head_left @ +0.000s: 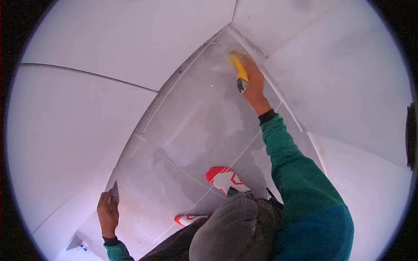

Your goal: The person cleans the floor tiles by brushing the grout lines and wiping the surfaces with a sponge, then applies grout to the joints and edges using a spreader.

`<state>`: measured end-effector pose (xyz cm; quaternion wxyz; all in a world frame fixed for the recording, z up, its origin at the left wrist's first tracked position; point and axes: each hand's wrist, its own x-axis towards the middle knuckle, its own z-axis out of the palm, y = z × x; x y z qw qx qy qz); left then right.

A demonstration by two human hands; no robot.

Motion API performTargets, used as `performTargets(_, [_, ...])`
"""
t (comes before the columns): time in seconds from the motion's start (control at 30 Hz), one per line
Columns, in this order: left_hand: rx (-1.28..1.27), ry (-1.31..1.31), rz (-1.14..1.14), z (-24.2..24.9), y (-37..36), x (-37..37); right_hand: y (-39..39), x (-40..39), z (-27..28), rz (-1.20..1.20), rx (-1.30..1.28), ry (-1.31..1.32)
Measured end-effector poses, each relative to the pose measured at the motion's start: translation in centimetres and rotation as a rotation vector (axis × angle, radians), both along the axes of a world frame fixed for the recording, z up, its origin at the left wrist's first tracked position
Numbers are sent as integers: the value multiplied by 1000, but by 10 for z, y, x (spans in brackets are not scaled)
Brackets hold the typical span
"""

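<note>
My right hand (256, 82) reaches far forward, its fingers wrapped round a yellow-handled brush (240, 71) with a dark end. Motion blurs the brush's far end, which is low over the grey tiled floor (187, 113), near the right wall's base. At the lower left, my left hand (108, 213) is closed on a flat, grey, blade-like scraper (115, 191). It is close to where the floor meets the left wall.
White walls (82, 113) close in on both sides and meet at a far corner. Damp-looking darker patches and pale streaks mark the floor. A red-and-white sock or shoe (220, 177) stands on it, another (188, 219) lower down. Dark grey cloth (235, 230) fills the bottom middle.
</note>
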<state>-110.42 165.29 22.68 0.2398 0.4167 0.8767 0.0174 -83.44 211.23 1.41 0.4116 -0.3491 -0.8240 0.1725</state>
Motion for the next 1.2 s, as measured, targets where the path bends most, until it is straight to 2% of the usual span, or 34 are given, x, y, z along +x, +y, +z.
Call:
performTargets(0.03, [49, -30, 106, 2, -1, -2, 4, -4, -4, 0, 3, 6])
performTargets(0.1, [95, -36, 91, 2, 3, -2, 6, 0, -15, -63, -206, -51])
performTargets(0.13, [63, -4, 87, -3, -6, -7, 10, 2, -22, -77, -214, -46])
performTargets(0.2, [45, -36, 99, 2, -9, -10, 18, -9, -30, 251, 14, -19])
performTargets(0.23, [24, -26, 102, 4, -12, -9, 26, -18, -33, 255, -7, -8])
performTargets(0.3, [12, 0, 187, -4, -16, -13, 57, -38, -29, 71, 256, -96])
performTargets(0.33, [-2, -6, 173, -15, -33, -22, 74, -48, -35, 37, 275, -142])
performTargets(0.37, [8, -117, 322, -16, -38, -22, 88, -59, -41, 3, 294, -189])
performTargets(0.43, [-166, 89, -37, -14, -33, -19, 97, -85, -56, 5, 331, -191])
performTargets(0.47, [-198, 20, 72, -13, -26, -14, 93, -93, -58, -7, 319, -194])
performTargets(0.57, [-115, -30, 126, -9, -21, -9, 81, -98, -51, 42, 187, -233])
performTargets(0.63, [-85, -10, 106, -6, -19, -7, 79, -95, -42, 337, 225, -71])
performTargets(0.67, [-92, 12, 75, -4, -20, -6, 78, -90, -35, 341, 227, -65])
performTargets(0.73, [-108, 29, 44, -4, -25, -3, 76, -75, -30, 38, 364, -231])
performTargets(0.83, [-241, 33, 101, -11, -28, -4, 88, -82, -50, -77, 353, -153])
performTargets(0.87, [-197, -18, 137, -13, -28, -6, 102, -104, -84, -235, 456, -455])
performTargets(0.9, [-140, -62, 176, -14, -24, -4, 101, -102, -78, -241, 457, -450])
performTargets(0.97, [-151, -33, 168, -7, -18, -5, 94, -101, -60, 128, 123, -128])
performTargets(1.0, [-132, -14, 166, -5, -18, -6, 92, -98, -53, 130, 138, -120])
performTargets(1.07, [-99, 4, 168, -7, -20, -7, 92, -85, -46, -95, 286, -208])
performTargets(1.2, [-147, -39, 166, -13, -33, -12, 85, -99, -54, 16, 274, -251])
